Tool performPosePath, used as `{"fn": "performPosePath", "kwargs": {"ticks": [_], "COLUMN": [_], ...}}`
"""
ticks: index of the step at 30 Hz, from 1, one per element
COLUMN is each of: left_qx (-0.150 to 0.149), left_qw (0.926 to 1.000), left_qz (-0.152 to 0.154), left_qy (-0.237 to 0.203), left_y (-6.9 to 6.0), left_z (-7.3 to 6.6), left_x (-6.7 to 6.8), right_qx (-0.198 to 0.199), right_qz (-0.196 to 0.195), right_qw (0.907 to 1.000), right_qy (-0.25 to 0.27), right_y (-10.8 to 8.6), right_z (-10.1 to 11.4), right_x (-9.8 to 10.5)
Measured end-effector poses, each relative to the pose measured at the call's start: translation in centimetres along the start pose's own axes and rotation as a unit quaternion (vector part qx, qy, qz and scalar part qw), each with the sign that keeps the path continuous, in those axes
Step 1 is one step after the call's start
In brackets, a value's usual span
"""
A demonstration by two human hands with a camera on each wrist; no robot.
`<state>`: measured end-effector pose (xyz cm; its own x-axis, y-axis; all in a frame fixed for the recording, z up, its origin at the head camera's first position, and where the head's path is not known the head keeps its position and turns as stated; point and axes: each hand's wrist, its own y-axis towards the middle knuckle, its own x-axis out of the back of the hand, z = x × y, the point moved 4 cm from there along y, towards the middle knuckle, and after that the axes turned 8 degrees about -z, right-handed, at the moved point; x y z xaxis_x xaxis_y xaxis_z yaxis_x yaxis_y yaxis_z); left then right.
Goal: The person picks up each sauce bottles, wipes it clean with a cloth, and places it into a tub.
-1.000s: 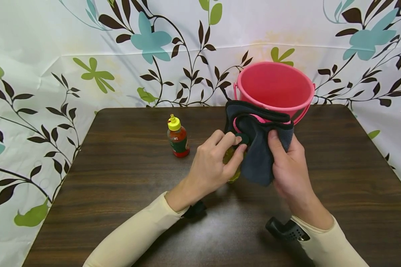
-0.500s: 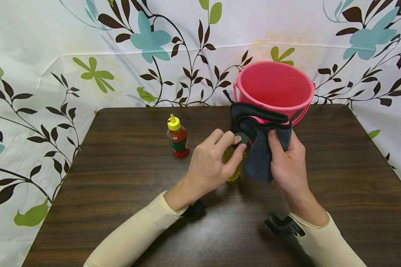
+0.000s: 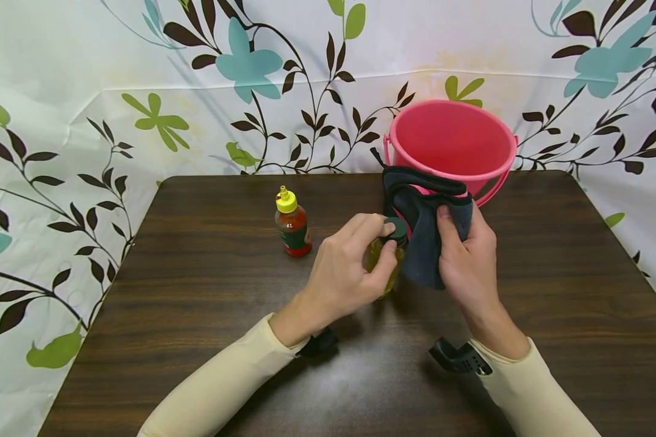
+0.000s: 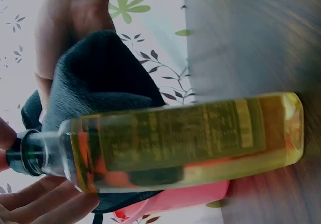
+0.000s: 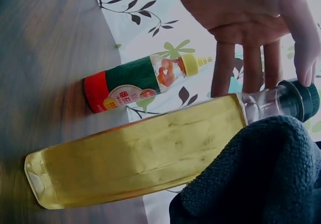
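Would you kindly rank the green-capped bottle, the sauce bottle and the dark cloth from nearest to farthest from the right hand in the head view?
1. Dark cloth: gripped in the right hand itself.
2. Green-capped bottle: just left of the cloth, its cap pinched by the left hand.
3. Sauce bottle: farther left, past the left hand.

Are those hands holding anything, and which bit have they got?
The left hand pinches the bottle by its dark green cap. The right hand grips the dark cloth by its right side, in the head view.
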<state>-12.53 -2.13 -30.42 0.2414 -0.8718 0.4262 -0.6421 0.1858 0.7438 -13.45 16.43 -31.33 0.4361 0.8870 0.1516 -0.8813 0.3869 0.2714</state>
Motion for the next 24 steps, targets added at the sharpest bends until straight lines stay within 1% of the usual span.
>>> {"fn": "performPosePath", "kwargs": {"ticks": [5,10,14,17,20,24], "left_qx": [0.0,-0.004,-0.003,0.003,0.008,0.014], "left_qw": [0.9998,0.9991,0.9982,0.9978,0.9979,0.9989], "left_qz": [-0.008,-0.008,-0.005,-0.003,0.003,0.009], "left_qy": [0.017,0.042,0.06,0.066,0.064,0.045], "left_y": [0.1,0.2,0.3,0.3,0.4,0.4], "left_z": [0.0,0.1,0.0,-0.1,-0.1,-0.2], "left_x": [0.1,0.2,0.3,0.3,0.3,0.3], "right_qx": [0.007,0.029,0.043,0.04,0.033,0.036], "right_qz": [-0.008,-0.015,-0.012,0.001,0.021,0.058], "right_qw": [0.9999,0.9993,0.9984,0.9986,0.9991,0.9968], "right_qy": [-0.01,-0.018,-0.034,-0.036,-0.016,0.042], "right_y": [0.0,-0.2,-0.9,-1.7,-2.7,-3.8], "right_z": [-0.2,-0.5,-1.0,-1.4,-1.7,-2.0], "right_x": [0.1,-0.3,-1.0,-1.5,-2.0,-2.4]}}
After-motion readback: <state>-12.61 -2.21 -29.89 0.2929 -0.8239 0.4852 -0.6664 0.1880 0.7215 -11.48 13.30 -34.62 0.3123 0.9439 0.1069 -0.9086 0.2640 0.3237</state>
